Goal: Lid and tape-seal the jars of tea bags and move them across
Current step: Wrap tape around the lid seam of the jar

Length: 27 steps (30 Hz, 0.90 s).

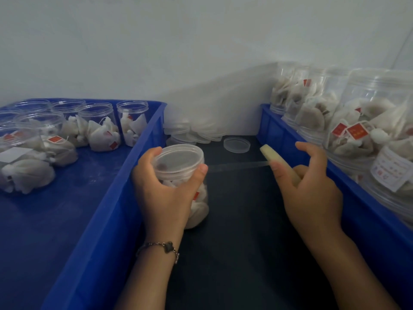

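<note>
The left hand is wrapped round a lidded jar of tea bags, fingers curled behind the lid and thumb pressed to the lid's near rim. The jar stands on the dark mat between the two crates, its long axis near upright and tipped slightly, lid facing up toward the camera. The right hand grips a pale roll of tape with curled fingers, the roll's end pointing up and to the left. A strip of clear tape runs almost level from the roll to the jar's lid edge, stretched between the two hands.

A loose lid lies flat on the mat behind, beside a heap of spare lids against the wall. The left blue crate holds open jars of tea bags, some upright, some lying down. The right blue crate holds stacked jars with red-tagged tea bags. A plain white wall rises behind.
</note>
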### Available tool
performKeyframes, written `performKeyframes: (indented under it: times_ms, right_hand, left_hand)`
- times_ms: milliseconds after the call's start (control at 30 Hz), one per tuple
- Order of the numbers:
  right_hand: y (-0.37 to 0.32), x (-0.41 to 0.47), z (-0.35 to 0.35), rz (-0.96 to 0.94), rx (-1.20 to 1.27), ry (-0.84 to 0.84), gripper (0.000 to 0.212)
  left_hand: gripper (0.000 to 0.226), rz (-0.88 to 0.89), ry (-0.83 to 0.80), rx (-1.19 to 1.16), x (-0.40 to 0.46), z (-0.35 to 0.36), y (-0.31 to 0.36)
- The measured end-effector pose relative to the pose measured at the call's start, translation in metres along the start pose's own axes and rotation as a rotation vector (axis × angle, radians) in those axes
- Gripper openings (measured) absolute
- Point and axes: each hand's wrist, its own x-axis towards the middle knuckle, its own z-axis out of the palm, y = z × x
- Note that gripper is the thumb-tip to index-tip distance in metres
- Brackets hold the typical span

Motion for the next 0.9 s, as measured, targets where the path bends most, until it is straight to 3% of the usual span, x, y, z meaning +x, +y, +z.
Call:
performKeyframes:
  times_ms: [167,367,533,733,900]
  right_hand:
    - [0.002,0.003,-0.003,0.04,0.001,-0.019,0.076]
    - [0.005,0.006,0.001,0.126,0.027,-0.142,0.065]
    - [0.002,0.006,0.002,0.185,0.11,-0.176,0.067]
    - [0.002,0.005,0.009,0.195,0.258,-0.352,0.06]
    - [0.007,0.004,0.017,0.151,0.321,-0.468,0.054]
  left_hand:
    - [0.076,-0.117,-0.158,-0.324,-0.002,-0.003,0.014]
    - [0.063,-0.298,-0.448,-0.48,0.002,-0.008,0.016]
    - [0.098,-0.45,-0.63,-0.655,-0.003,-0.007,0.018]
    - [0.11,-0.467,-0.792,-0.742,-0.001,-0.007,0.021]
    - [0.104,-0.54,-0.891,-0.783,-0.002,-0.009,0.014]
